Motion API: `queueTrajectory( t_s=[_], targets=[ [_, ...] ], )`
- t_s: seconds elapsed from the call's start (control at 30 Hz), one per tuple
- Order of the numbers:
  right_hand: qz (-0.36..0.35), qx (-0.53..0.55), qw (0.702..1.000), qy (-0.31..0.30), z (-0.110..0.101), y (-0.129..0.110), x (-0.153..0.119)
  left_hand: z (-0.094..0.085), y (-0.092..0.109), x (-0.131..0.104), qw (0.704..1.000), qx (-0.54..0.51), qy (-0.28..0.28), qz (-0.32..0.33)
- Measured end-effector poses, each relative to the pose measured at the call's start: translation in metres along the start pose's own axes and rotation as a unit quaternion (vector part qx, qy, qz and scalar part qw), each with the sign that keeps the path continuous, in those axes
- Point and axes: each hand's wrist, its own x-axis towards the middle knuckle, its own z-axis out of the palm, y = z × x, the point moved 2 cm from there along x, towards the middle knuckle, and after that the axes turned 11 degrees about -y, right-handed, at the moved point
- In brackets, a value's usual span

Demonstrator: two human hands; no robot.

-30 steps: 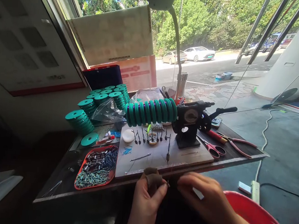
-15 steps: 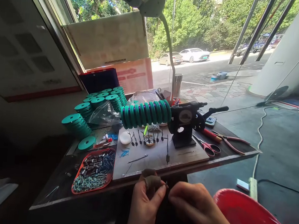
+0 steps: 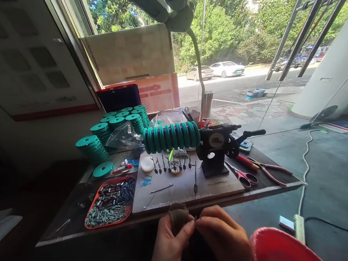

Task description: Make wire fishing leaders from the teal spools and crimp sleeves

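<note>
Just past the table's near edge, my left hand [image 3: 173, 237] is closed in a pinch, with a brownish wrap [image 3: 178, 216] about its index finger. My right hand [image 3: 226, 234] is closed as well, its thumb and fingertips meeting those of the left. Between them shows the tip of a tiny dark thing [image 3: 195, 218], too small to name. Above the hands, a thin line with a dark weight [image 3: 195, 189] hangs in front of the pale board [image 3: 181, 194]. Several similar short dark pieces [image 3: 164, 167] hang in a row farther back.
A black hand-cranked winder [image 3: 216, 149] carries a row of teal spools [image 3: 173, 137]. At left are stacked teal spools [image 3: 91, 146] and a red tray [image 3: 88, 220] of metal parts. Scissors [image 3: 248, 178] and pliers [image 3: 274, 171] lie right; a red basin [image 3: 287, 253] stands below.
My right hand has moved in to meet the left fingertips. The whole view has shifted slightly, so the table sits a little lower and farther right.
</note>
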Motion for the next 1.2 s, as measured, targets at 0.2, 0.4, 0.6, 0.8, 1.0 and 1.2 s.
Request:
queueTrajectory(
  t_s=[0.2,0.4,0.6,0.8,1.0,1.2],
  targets=[
    [-0.008,-0.071,0.997,0.014,-0.012,0.007,0.001,0.0,0.0,0.001,0.999,-0.036,-0.017,-0.01],
    [-0.047,-0.081,0.996,0.009,-0.006,0.007,-0.001,0.0,-0.006,0.003,0.997,-0.07,-0.031,-0.016],
    [-0.037,-0.048,0.998,0.018,-0.005,-0.004,0.015,0.0,0.0,0.0,0.999,-0.043,-0.023,-0.004],
    [-0.079,-0.197,0.975,-0.058,-0.021,-0.003,0.019,0.001,0.001,-0.003,1.0,-0.007,-0.008,-0.015],
    [-0.115,-0.22,0.961,-0.125,-0.021,0.001,0.016,-0.002,-0.005,0.002,0.999,0.026,-0.029,0.035],
    [-0.108,-0.214,0.966,-0.094,-0.019,0.001,0.014,-0.003,-0.003,0.002,0.999,0.023,-0.031,0.031]
  ],
)
